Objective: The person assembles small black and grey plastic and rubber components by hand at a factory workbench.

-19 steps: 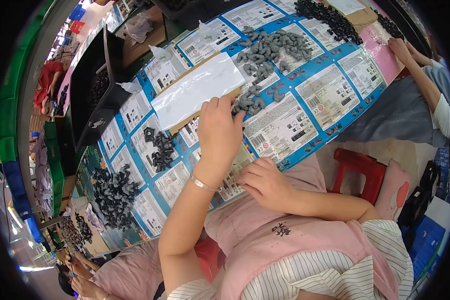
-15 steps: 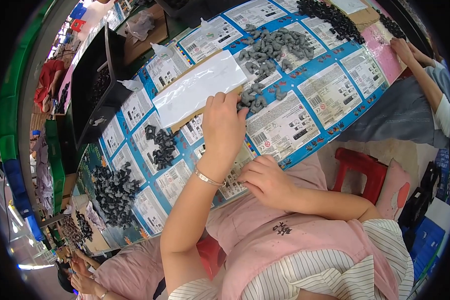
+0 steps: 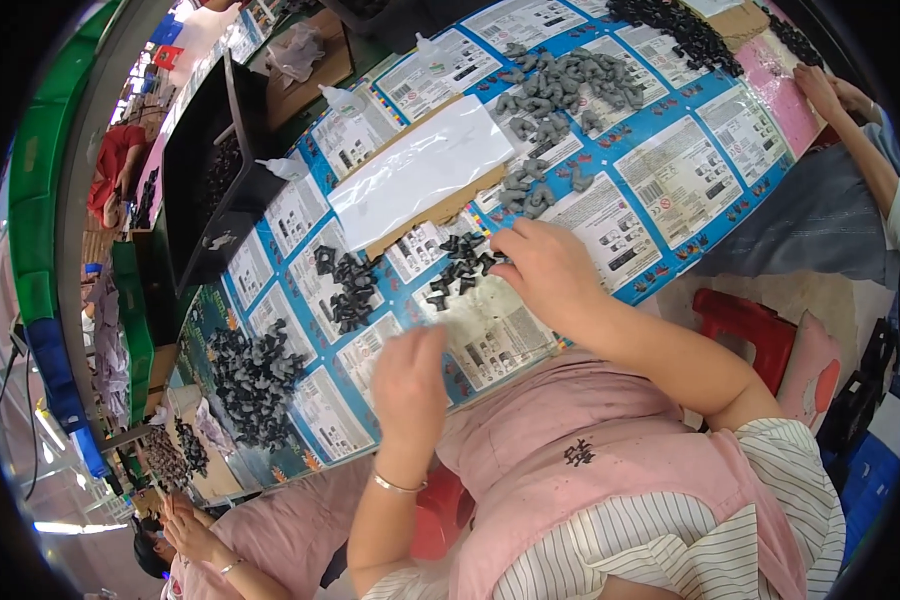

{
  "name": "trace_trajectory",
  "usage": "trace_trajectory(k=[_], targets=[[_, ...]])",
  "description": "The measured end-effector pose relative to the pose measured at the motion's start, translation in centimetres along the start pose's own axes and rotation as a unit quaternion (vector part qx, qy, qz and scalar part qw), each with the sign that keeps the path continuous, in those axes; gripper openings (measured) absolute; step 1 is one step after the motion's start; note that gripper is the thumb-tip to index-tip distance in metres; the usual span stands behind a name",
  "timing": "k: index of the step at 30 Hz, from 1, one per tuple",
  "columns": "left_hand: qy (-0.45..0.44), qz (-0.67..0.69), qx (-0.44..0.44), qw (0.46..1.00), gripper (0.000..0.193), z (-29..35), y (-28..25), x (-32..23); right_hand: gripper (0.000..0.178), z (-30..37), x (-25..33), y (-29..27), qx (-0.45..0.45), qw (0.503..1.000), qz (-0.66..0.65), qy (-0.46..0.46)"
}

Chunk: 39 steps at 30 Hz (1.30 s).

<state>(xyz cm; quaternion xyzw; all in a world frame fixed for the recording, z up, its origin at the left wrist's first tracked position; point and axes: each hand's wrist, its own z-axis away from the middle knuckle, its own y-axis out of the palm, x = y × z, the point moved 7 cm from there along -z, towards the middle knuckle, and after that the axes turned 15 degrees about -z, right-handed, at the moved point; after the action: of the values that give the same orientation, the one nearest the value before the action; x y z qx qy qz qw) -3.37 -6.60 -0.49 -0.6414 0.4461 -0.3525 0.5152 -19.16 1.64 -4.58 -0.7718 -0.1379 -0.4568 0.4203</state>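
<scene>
Grip unclear on right hand [image 3: 555, 275] and blurred left hand [image 3: 407, 385]; black pieces [image 3: 459, 250] and grey pieces [image 3: 533, 203] near white sheet [image 3: 420, 175] still lie loose.

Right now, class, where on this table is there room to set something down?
The printed sheet shows bare room between the grey pieces, the right hand and the pink surface; a smaller patch lies between the left hand and the large dark pile. Crowded: among the grey pieces and left of the right hand, where black pieces lie.
</scene>
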Motion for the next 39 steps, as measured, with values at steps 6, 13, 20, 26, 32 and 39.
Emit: trace_trajectory(k=[6, 13, 20, 26, 32, 39], targets=[[-0.079, 0.100, 0.026, 0.991, 0.025, 0.9, 0.9, -0.2, 0.019, 0.4, 0.3, -0.2, -0.011, 0.999, 0.003, -0.030], [-0.233, 0.357, 0.001, 0.905, 0.019, -7.0, 3.2, 6.4, 0.014, 1.7, 0.3, -1.5, -0.023, 0.999, -0.018, -0.021], [-0.164, 0.186, -0.041, 0.968, 0.018, -15.0, 4.5, 7.2, 0.019, 3.3, 0.2, -2.0, -0.077, 0.991, -0.024, -0.104], [-0.078, 0.039, -0.082, 0.993, 0.016, -16.2, 4.8, 6.3, 0.018, 3.4, -0.4, -2.2, -0.058, 0.992, -0.078, -0.078], [-0.097, 0.050, -0.050, 0.993, 0.017, -16.8, 5.8, 6.5, 0.019, 3.4, -0.6, -2.6, -0.060, 0.989, -0.109, -0.074], [-0.077, 0.046, -0.052, 0.995, 0.018, -16.6, 5.9, 6.6, 0.020, 3.4, -0.6, -2.7, -0.067, 0.987, -0.126, -0.071]])
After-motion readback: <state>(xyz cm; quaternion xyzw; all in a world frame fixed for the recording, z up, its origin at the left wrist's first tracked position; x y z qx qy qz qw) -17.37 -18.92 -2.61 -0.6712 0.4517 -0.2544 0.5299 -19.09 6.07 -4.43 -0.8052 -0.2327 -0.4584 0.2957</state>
